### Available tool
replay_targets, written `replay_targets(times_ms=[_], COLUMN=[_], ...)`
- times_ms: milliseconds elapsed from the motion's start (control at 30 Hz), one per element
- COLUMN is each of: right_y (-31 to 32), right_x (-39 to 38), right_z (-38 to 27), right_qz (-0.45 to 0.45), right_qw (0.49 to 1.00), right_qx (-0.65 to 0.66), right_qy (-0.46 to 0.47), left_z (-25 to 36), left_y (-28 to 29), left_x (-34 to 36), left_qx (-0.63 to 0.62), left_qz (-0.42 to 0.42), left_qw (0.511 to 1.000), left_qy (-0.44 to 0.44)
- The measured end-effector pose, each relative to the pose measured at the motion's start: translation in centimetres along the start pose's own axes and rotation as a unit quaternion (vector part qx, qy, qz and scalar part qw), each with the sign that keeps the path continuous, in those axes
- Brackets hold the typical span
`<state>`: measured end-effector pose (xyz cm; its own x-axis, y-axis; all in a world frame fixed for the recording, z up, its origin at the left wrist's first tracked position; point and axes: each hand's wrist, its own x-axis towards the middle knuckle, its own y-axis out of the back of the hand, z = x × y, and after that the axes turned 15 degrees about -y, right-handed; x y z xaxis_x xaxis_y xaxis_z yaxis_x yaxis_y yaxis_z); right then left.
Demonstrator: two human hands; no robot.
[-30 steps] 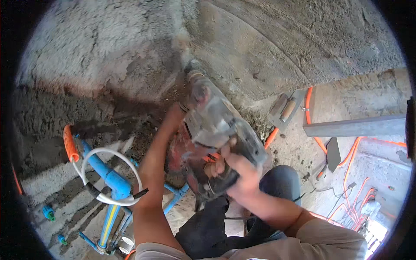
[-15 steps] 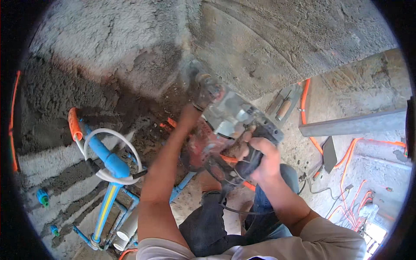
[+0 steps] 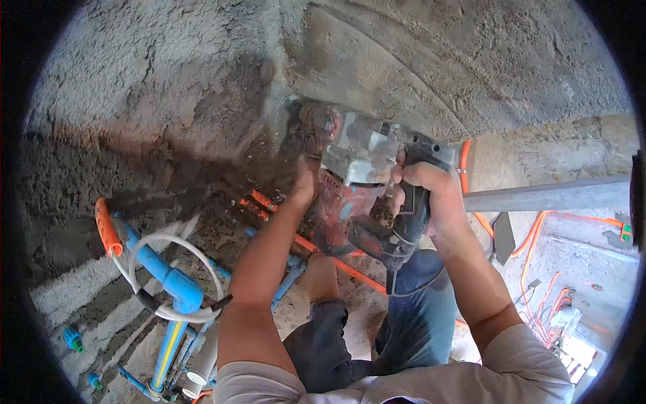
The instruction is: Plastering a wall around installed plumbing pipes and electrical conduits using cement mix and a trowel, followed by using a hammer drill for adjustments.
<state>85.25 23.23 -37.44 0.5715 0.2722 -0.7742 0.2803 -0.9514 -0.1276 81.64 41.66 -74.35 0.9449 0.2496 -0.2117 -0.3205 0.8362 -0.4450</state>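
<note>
A dusty rotary hammer with a red and grey body is held out in front of me, its nose toward the corner of the rough walls. My left hand wraps round its front end beside the dirty collar, the fingers partly hidden by the tool. On the black rear handle, my right hand is closed with the fingers hooked through the grip. Whatever bit sits in the nose cannot be made out against the wall. A power cord trails from the handle's lower end.
Blue pipe with a looped white hose and an orange conduit end stands at left. Orange conduit runs below the tool over rubble. A grey metal bar and a dark flat plate are at right.
The rotary hammer has swung to lie more level, its rear end and my right hand rising rightward. Its body now hides the trowel seen behind it earlier. Both hands keep their hold.
</note>
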Motion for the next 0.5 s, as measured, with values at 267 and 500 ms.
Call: replay_targets(times_ms=[267,500], right_y=[-0.7,1.2], right_x=[-0.3,-2.9], right_z=[3.2,9.6], right_qz=[-0.023,-0.082], right_qw=[0.997,0.948], right_qx=[0.07,0.306], right_qy=[0.032,0.03], left_z=[7.8,8.5], left_y=[-1.0,-2.6], left_x=[-1.5,-4.4], left_qx=[-0.019,0.476], left_qz=[0.029,-0.009], left_qw=[0.999,0.877], left_qy=[0.033,-0.064])
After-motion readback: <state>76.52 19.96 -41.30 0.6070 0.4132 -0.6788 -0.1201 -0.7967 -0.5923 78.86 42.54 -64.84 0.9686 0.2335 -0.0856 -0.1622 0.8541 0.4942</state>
